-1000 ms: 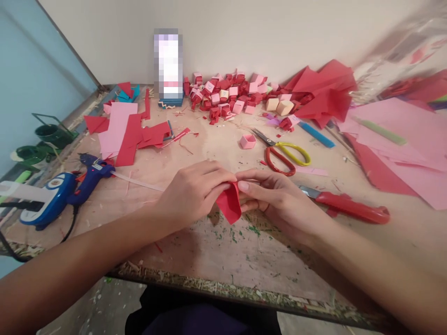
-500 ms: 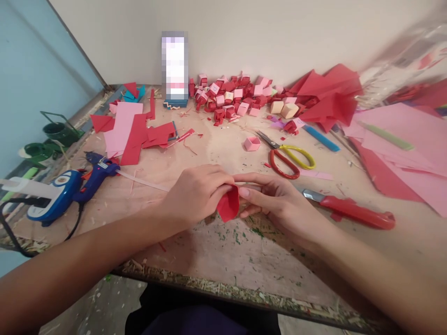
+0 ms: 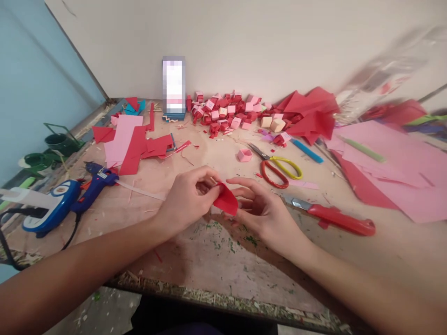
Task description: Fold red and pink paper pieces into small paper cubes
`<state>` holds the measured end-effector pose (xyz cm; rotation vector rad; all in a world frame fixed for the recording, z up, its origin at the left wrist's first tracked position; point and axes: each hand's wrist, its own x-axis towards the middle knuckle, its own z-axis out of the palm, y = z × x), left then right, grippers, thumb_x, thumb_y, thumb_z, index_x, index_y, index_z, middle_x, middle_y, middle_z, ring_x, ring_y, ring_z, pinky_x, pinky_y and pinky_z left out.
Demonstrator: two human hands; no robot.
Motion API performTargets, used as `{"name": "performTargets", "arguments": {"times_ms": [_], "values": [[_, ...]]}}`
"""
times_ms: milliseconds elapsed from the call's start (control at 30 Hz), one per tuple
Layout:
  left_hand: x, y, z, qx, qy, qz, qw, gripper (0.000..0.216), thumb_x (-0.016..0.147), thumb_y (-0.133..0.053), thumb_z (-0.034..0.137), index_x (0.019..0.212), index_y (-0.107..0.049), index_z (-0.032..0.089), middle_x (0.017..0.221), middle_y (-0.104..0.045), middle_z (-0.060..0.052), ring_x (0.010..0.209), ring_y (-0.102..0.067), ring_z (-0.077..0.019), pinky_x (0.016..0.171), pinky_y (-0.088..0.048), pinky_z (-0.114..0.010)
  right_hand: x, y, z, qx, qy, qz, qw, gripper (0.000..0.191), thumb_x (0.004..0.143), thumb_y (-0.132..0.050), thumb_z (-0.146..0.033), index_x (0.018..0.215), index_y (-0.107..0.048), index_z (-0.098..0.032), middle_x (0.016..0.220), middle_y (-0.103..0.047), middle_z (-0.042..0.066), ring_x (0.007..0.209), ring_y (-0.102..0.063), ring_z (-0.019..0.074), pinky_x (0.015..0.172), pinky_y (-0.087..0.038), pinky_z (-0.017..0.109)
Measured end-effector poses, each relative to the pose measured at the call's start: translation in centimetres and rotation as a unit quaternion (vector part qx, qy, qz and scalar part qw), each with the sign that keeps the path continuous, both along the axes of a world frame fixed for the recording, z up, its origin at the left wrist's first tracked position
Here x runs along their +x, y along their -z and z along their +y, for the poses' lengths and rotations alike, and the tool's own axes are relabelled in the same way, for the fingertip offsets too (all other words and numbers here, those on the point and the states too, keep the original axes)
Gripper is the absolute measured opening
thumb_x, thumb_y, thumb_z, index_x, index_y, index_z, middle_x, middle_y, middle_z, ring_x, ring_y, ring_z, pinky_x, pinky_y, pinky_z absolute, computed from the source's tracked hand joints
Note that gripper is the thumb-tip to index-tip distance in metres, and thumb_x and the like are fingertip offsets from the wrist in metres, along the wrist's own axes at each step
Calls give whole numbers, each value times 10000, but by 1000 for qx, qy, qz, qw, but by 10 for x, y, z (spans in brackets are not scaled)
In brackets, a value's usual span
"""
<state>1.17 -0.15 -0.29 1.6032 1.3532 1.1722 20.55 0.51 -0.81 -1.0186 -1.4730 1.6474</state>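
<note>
A small curved piece of red paper (image 3: 226, 200) is held up over the middle of the table. My left hand (image 3: 190, 193) pinches its upper left end between thumb and fingers. My right hand (image 3: 263, 209) touches the lower right end with thumb and fingertips; some of these fingers are behind the paper. Beyond the hands lies a small open pink paper box (image 3: 244, 155). Scissors (image 3: 274, 170) with one red and one yellow handle lie to its right, blades slightly apart. A red-handled utility knife (image 3: 335, 216) rests right of my right hand.
A blue glue gun (image 3: 96, 184) and a blue-and-white power strip (image 3: 52, 204) are at the left, with cords. Red and pink paper pieces (image 3: 127, 139) lie behind them. A phone (image 3: 173, 86) stands near the wall beside heaped small paper boxes (image 3: 223, 111). Pink sheets (image 3: 412, 172) cover the right side.
The red paper has turned from an upright cupped shape to a slanted strip between my hands. My right fingers have spread and shifted lower. The camera view has tilted up and turned slightly right.
</note>
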Motion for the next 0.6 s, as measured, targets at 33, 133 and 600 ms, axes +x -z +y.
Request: {"name": "performTargets", "arguments": {"times_ms": [33,133,600], "values": [[1,1,-1,-7,4,-7,1000,98,860,-670,137,926,-686,207,782,-766,10,745,-734,-155,670,-562,-239,0,0,0,-2,-1,3,1000,448,810,-820,-214,1218,-651,-288,1023,-764,36,710,-709,161,522,-522,240],[2,0,-4,-12,16,-1,1000,91,868,-659,135,915,-658,213,777,-752,17,742,-731,-153,652,-546,-232,1,-1,2,-11,7,10,1000,372,834,-811,-263,1171,-653,-264,979,-752,27,704,-706,152,548,-545,244],[-1,2,-5,101,29,148,983,140,899,-642,192,791,-731,186,748,-748,-12,666,-640,-149,631,-464,-263,3,-6,4,-39,54,29,997,254,854,-817,-351,999,-688,-189,836,-763,35,657,-730,170,577,-578,270]]}}
